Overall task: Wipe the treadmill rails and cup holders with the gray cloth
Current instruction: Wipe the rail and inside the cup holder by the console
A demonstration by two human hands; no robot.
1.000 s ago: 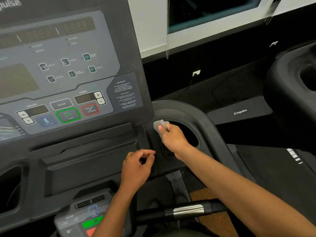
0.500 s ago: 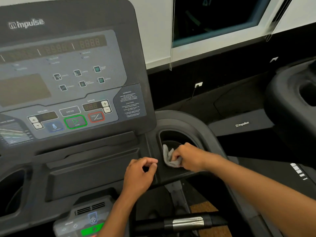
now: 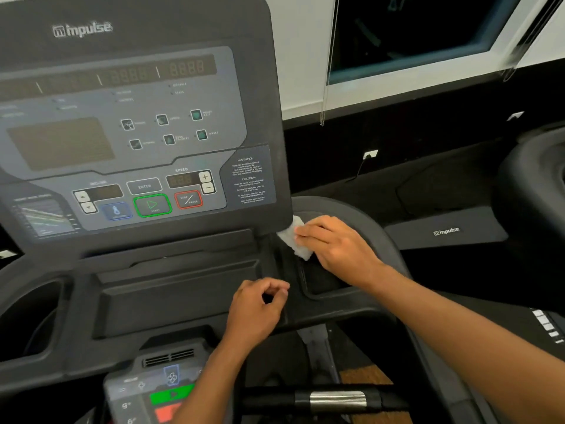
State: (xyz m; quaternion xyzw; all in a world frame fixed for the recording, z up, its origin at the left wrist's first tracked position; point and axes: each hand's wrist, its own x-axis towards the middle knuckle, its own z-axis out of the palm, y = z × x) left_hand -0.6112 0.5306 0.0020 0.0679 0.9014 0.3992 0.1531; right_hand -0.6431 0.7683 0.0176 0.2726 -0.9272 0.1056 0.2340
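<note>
The gray cloth [image 3: 296,242] is bunched into a small pad and lies against the inner left edge of the right cup holder [image 3: 324,278], directly below the lower right corner of the console panel [image 3: 134,123]. The right hand [image 3: 337,249] grips the cloth with the fingers [image 3: 308,232] pressed flat on top of it; the cloth protrudes past the fingertips toward the console. The right forearm runs from the lower right of the view across the cup holder's near rim.

The left hand [image 3: 258,310] holds nothing. Its fingers are loosely curled, with the thumb and forefinger near each other, and it rests at the edge of the dark console housing just left of the right cup holder. The two hands are near each other but do not touch.

The console panel carries a green start button [image 3: 152,205] and a red stop button [image 3: 188,199] in its lower row, with the speed plus and minus keys [image 3: 207,182] just right of them. A recessed tray [image 3: 180,289] spans the housing below the panel. The left cup holder [image 3: 30,316] sits at the far left edge. A handlebar [image 3: 333,400] with a metal sensor band crosses the bottom of the view. A second treadmill [image 3: 532,185] stands to the right, well apart.
</note>
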